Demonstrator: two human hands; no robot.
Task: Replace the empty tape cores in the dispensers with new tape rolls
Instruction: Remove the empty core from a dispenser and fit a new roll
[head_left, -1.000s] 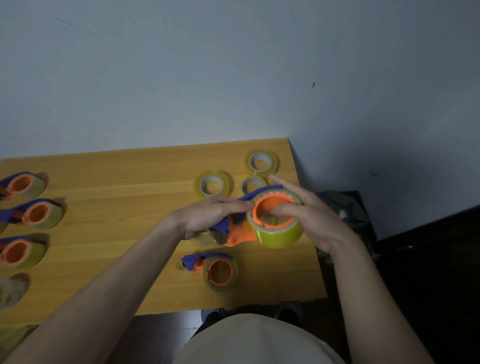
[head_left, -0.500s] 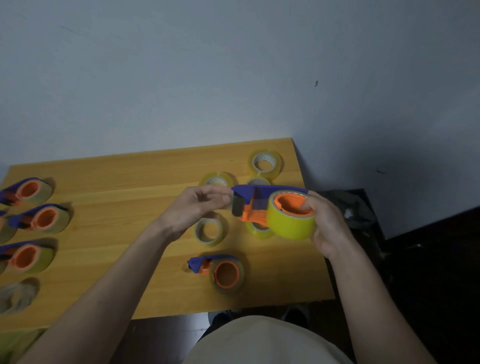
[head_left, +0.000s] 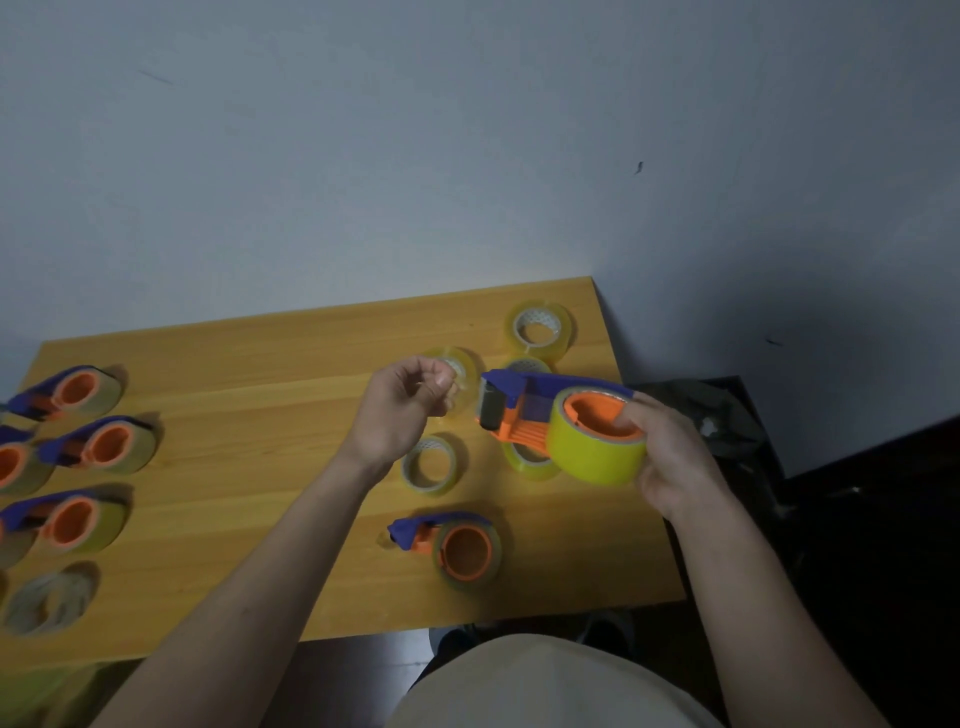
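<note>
Head view: a blue-and-orange tape dispenser (head_left: 524, 410) loaded with a yellow tape roll (head_left: 595, 449) is gripped by the right hand (head_left: 670, 457) above the bench (head_left: 249, 405), fingers tucked into the orange hub. At 9 o'clock from it, the left hand (head_left: 402, 410) is curled, fingertips pinched together; whether a tape end is caught there can't be told. A second dispenser (head_left: 452, 545) is lying at 6 o'clock. Loose clear rolls (head_left: 540, 327) are scattered around 12 o'clock. More loaded dispensers (head_left: 98, 444) are lined up far out at 9 o'clock.
</note>
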